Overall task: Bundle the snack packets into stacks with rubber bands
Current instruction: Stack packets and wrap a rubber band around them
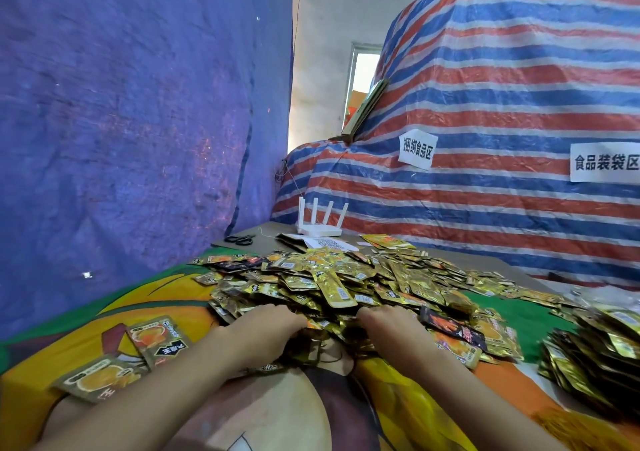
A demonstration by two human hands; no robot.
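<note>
Loose snack packets (346,277) lie heaped at the middle of the table (398,398), spilling toward its far edge. Left hand (266,329) and right hand (388,322) are sunk into the heap's near side, facing each other, apparently to gather a batch for stacking. Fingers are buried, so the grip cannot be determined. A second, tidier pile (595,357) sits at the right edge. Rubber bands: none visible.

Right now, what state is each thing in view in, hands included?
packet pile, loose heap, unbundled
left hand, fingers buried in the packet pile's near edge; grip hidden
right hand, fingers buried in the packet pile; grip hidden
loose packets, lying flat at left, apart from the pile
right-side heap, piled separately; bands not discernible
scissors, lying flat, untouched
router, antennas upright
</note>
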